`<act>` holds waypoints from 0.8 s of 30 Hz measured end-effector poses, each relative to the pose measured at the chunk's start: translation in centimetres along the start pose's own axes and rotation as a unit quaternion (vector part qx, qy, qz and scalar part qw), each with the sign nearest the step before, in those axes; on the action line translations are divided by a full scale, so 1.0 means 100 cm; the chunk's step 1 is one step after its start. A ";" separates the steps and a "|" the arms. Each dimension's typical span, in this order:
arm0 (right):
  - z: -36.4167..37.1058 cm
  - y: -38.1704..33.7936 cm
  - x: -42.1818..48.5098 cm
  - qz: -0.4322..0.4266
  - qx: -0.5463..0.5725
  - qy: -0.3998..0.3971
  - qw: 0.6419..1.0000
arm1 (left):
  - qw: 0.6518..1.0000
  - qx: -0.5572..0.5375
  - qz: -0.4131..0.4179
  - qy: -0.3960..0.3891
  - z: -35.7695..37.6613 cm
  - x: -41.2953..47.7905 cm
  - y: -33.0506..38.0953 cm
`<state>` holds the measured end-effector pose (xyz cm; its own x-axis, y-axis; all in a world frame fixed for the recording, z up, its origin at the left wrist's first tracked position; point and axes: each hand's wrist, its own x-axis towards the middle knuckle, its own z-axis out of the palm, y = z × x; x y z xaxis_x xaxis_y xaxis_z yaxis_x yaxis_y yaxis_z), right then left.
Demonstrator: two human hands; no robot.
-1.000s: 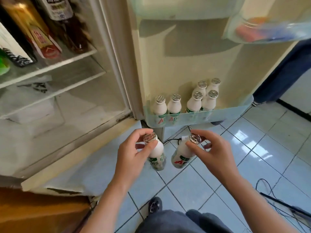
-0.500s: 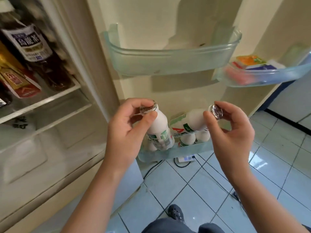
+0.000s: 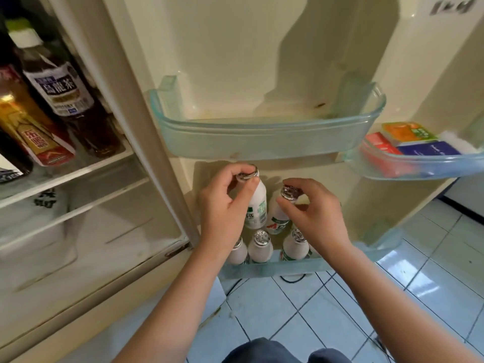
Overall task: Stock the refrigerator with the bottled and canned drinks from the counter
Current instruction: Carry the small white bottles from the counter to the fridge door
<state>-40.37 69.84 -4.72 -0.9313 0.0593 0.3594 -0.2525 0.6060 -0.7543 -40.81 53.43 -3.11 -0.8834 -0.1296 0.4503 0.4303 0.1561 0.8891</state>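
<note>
Right bottle (image 3: 277, 216) swung upright over door bin (image 3: 288, 267). Right hand (image 3: 317, 216) pinches its neck, left hand (image 3: 222, 213) the left bottle (image 3: 258, 203). Likely light, stiff.

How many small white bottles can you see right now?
5 white bottles: one in the left hand, one in the right hand, three standing in the bottom door bin; the hands may hide more.

white bottles (image 3: 258, 203), silver foil caps (image 3: 289, 193)

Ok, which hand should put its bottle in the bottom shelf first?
Probably the right hand: the right bottle hangs lower, toward the bottom shelf's bare right end. The left hand holds the left bottle above the standing bottles.
</note>
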 end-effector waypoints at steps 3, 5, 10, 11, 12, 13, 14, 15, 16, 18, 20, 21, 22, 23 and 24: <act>0.003 0.008 0.005 0.001 -0.007 -0.022 1.000 | 1.000 0.014 -0.006 0.013 0.002 0.002 -0.012; 0.004 0.012 0.006 -0.004 -0.024 -0.035 0.999 | 0.999 0.028 -0.023 0.000 0.003 -0.001 -0.022; 0.007 0.021 0.006 -0.030 -0.119 -0.099 0.987 | 0.989 0.093 -0.080 -0.089 0.005 -0.018 -0.048; 0.009 0.023 0.006 -0.026 -0.128 -0.117 0.985 | 0.984 0.110 -0.091 -0.103 0.005 -0.021 -0.052; 0.011 0.025 0.006 -0.018 -0.132 -0.133 0.982 | 0.981 0.125 -0.099 -0.113 0.004 -0.024 -0.056; 0.013 0.027 0.006 -0.011 -0.138 -0.145 0.980 | 0.976 0.146 -0.104 -0.122 0.004 -0.026 -0.059; 0.015 0.029 0.006 -0.004 -0.147 -0.156 0.977 | 0.970 0.175 -0.106 -0.133 0.004 -0.027 -0.063; 0.017 0.031 0.005 0.000 -0.156 -0.169 0.973 | 0.962 0.203 -0.109 -0.144 0.003 -0.028 -0.065; 0.019 0.033 0.005 0.002 -0.163 -0.179 0.970 | 0.956 0.222 -0.115 -0.152 0.003 -0.029 -0.067; 0.021 0.036 0.004 0.001 -0.164 -0.184 0.969 | 0.952 0.231 -0.131 -0.155 0.002 -0.029 -0.070; 0.022 0.037 0.004 0.004 -0.156 -0.181 0.971 | 0.952 0.219 -0.144 -0.158 0.001 -0.027 -0.073; 0.022 0.037 0.003 0.005 -0.154 -0.180 0.972 | 0.952 0.211 -0.151 -0.161 0.001 -0.027 -0.073; 0.021 0.036 0.003 0.004 -0.151 -0.175 0.973 | 0.953 0.201 -0.158 -0.161 0.001 -0.028 -0.072; 0.020 0.035 0.001 0.003 -0.145 -0.166 0.975 | 0.955 0.189 -0.163 -0.158 0.001 -0.029 -0.071; 0.018 0.034 -0.002 0.003 -0.134 -0.151 0.979 | 0.959 0.180 -0.159 -0.151 0.000 -0.032 -0.070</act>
<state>-41.49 70.46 -8.36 -0.9781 -0.1484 0.1456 -0.2055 0.7958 -0.5696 -40.98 52.77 -10.75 -0.9961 0.0553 0.0693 0.0876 0.4899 0.8673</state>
